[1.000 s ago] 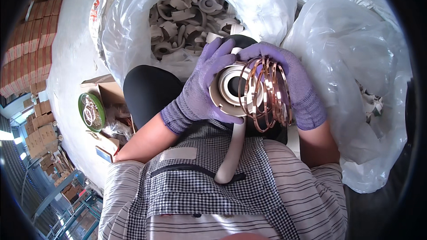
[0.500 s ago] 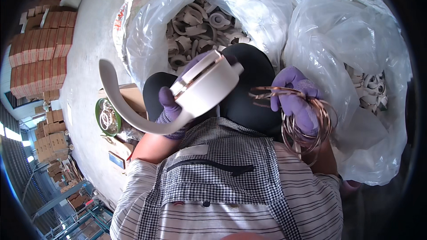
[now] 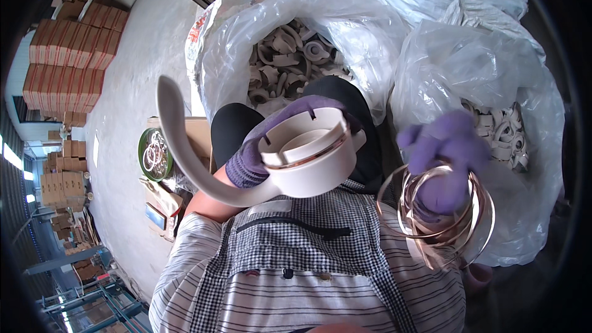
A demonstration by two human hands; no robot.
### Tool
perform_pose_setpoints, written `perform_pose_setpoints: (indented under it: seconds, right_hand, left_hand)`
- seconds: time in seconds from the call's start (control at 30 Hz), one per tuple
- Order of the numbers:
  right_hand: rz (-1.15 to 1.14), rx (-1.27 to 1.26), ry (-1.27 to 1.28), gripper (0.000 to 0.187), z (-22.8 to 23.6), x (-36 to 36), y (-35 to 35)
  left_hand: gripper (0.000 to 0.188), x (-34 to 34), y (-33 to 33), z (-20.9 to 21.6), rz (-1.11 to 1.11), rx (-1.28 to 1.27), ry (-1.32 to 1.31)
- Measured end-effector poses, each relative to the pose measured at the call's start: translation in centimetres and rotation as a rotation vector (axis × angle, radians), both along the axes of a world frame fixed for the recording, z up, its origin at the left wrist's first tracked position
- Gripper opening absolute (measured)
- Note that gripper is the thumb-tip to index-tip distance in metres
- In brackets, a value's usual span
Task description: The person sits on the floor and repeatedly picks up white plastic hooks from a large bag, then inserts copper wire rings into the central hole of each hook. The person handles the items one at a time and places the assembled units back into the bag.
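My left hand (image 3: pixel 285 113), in a purple knit glove, is closed around a white plastic round housing (image 3: pixel 317 176). The housing tilts with its hollow notched side up. A thin copper-coloured band runs around it, and a long curved handle (image 3: pixel 179 139) sweeps out to the left. Over to the right, my right hand (image 3: pixel 449 142), in a matching glove, is slightly blurred with its fingers apart. Several shiny copper-coloured rings (image 3: pixel 490 213) hang loosely about that hand's wrist. The far fingers of my left hand are partly hidden behind the housing.
Beyond my knees stands a plastic-lined bag (image 3: pixel 222 43) of white-grey curved parts (image 3: pixel 290 61). A second lined bag (image 3: pixel 431 65) at the right holds pale strip-like pieces (image 3: pixel 509 132). Left of me, a green round tray (image 3: pixel 148 176) holds rings. Stacked cartons (image 3: pixel 74 49) line the far left.
The housing has turned so its hollow side shows, staying in my left hand. My right hand has moved right and nearer me; the ring near its fingertips now hangs with the others.
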State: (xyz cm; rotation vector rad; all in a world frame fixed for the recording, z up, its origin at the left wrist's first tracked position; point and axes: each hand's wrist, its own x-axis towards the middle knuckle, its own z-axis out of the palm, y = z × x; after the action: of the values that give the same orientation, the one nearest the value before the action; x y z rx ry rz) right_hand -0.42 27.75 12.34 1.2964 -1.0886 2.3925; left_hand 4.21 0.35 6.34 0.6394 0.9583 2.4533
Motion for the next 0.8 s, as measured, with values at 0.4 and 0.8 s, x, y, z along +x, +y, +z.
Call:
perform_pose_setpoints:
  seconds: [0.4,0.8]
  right_hand:
    - [-0.532,0.890,0.383,0.059,2.8,2.4,-0.4]
    - [-0.476,0.825,0.151,0.056,-0.3,2.7,-1.0]
  left_hand:
    - [0.099,2.6,3.1,8.9,0.250,-0.558,-0.248]
    - [0.056,2.8,3.3,7.3,0.318,-0.884,0.039]
